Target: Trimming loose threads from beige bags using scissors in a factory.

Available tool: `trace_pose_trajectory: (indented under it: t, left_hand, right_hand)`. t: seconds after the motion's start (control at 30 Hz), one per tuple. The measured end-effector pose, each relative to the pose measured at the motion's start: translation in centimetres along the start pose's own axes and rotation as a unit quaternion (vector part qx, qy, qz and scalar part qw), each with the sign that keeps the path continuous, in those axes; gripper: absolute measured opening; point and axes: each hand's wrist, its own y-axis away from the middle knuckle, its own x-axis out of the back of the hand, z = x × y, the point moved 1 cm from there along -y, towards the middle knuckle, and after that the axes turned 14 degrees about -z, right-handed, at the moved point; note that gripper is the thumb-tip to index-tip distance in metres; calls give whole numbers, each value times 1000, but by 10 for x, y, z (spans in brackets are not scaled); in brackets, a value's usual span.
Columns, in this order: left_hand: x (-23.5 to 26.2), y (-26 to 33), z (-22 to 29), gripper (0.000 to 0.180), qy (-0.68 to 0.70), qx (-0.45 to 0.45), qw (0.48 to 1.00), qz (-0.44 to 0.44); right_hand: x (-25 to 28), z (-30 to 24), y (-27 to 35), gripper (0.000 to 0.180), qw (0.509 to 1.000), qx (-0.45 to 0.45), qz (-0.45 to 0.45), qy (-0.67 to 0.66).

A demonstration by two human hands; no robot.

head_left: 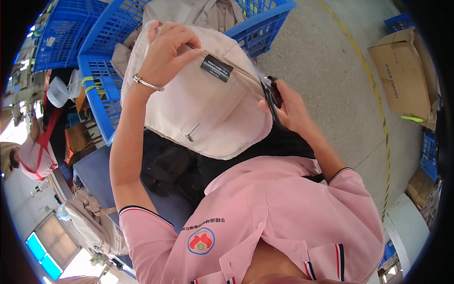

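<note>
I hold a beige backpack (pixel 208 104) up in front of me over my lap. It has a small black label on its upper front and a slanted zip pocket lower down. My left hand (pixel 168 52), with a thin metal bracelet at the wrist, pinches the bag's top edge near the label. My right hand (pixel 288 109) grips the bag's right side together with a black strap (pixel 271 102). Behind the bag stands a blue plastic crate (pixel 101 90) holding more beige bags (pixel 198 10).
More blue crates (pixel 66 33) stand at the upper left. A brown cardboard box (pixel 402 71) lies on the concrete floor at the right, past a yellow floor line (pixel 373 94). Another beige bag (pixel 92 222) lies at lower left. Another person in pink (pixel 35 156) sits at far left.
</note>
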Motion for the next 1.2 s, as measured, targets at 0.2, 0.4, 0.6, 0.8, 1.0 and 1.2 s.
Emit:
trace_pose_trajectory:
  t: [0.2,0.4,0.6,0.8,1.0,1.2]
  left_hand:
    - [7,4,12,10,-5,-13,1000,15]
    - [8,7,11,11,1,-29,999,32]
    - [8,9,4,10,40,-3,999,8]
    - [4,6,-3,10,52,-20,998,1]
    - [-1,11,-6,10,35,8,999,12]
    - [0,19,-18,10,34,29,999,21]
  right_hand:
    - [9,-11,-23,64,987,88,-24,132]
    - [14,-33,-28,64,984,75,-50,152]
    - [6,-30,-30,61,984,95,-29,151]
    - [-4,-22,-31,59,989,91,-7,118]
    - [4,-21,-40,63,990,74,-26,114]
    - [9,-21,-48,64,994,36,-58,81]
